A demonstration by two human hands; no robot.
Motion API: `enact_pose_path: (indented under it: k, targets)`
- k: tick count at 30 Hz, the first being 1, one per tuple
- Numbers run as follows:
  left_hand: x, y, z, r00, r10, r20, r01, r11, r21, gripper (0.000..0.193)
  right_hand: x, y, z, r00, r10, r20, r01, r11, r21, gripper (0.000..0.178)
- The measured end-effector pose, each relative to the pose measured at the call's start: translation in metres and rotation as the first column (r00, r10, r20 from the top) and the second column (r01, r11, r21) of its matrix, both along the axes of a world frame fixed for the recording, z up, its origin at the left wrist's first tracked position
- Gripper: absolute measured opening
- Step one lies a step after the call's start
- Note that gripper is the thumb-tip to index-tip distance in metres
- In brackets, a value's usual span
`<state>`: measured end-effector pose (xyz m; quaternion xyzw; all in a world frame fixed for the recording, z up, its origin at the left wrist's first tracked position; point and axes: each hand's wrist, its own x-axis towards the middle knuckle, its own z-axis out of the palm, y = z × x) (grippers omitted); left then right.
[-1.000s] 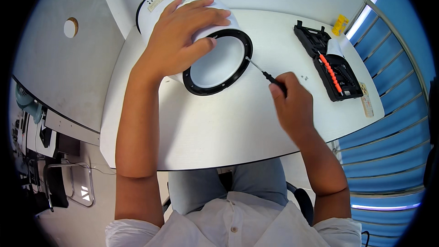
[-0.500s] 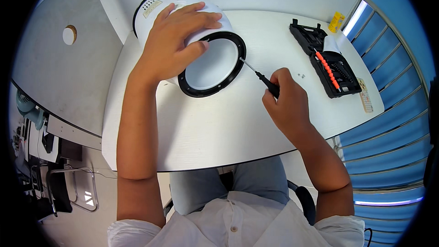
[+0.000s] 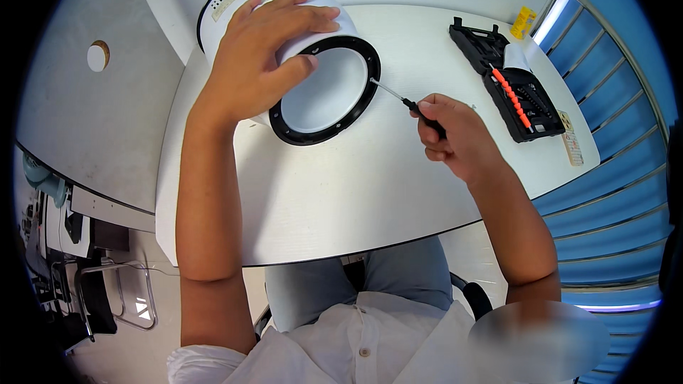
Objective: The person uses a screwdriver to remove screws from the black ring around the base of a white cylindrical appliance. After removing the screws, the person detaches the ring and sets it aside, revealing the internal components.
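My left hand (image 3: 265,50) is lying spread over the white cylindrical housing (image 3: 295,45) in the upper left-centre of the frame; its fingers are reaching across the curved side, and my thumb is pointing over the opening near the black ring (image 3: 307,139). Those fingers are spreading apart rather than closing around anything. The housing is lying on its side, and its ring-edged end is facing down and to the right.

My right hand (image 3: 459,131), right of centre, is gripping the black handle of a screwdriver (image 3: 427,121), my fingers curling closed around it. The thin metal shaft is slanting up to the left, and its tip is meeting the ring's right edge.

All this is resting on a white table (image 3: 384,192). Toward the upper right, an open black tool case (image 3: 544,130) is holding an orange flexible shaft (image 3: 512,99). A yellow package (image 3: 523,21) is standing beyond it near the metal railing (image 3: 633,67), and a pale, narrow strip (image 3: 571,141) is lying just beside the case, close to the table's right edge.
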<state>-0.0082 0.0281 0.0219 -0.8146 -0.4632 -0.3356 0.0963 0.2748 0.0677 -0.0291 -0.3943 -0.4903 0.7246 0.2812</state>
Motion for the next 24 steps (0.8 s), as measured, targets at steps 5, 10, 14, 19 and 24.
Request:
enact_pose_path:
  k: [5,10,14,19,24]
  targets:
    - [0.002,0.001,0.0,1.0,0.004,0.011,-0.004,1.0,0.004,0.045,-0.014,-0.023,-0.011,0.835,-0.404,0.373,-0.053,0.616,0.786,0.026]
    - [0.003,-0.001,0.001,1.0,0.001,0.028,-0.001,1.0,-0.007,0.044,-0.016,-0.02,-0.031,0.732,-0.59,0.34,-0.204,0.287,0.936,0.028]
    - [0.001,-0.001,-0.001,1.0,0.001,0.022,-0.001,1.0,0.005,0.044,-0.017,-0.016,-0.032,0.689,-0.723,0.053,-0.329,-0.247,0.911,0.021]
    - [0.0,0.0,-0.001,1.0,0.005,0.005,-0.005,1.0,0.014,0.045,-0.02,-0.019,-0.028,0.685,-0.728,0.013,-0.34,-0.304,0.89,0.019]
    - [-0.003,0.003,0.001,0.999,-0.031,0.009,0.031,1.0,-0.002,0.046,-0.025,-0.02,-0.034,0.72,-0.689,0.083,-0.272,-0.17,0.947,0.015]
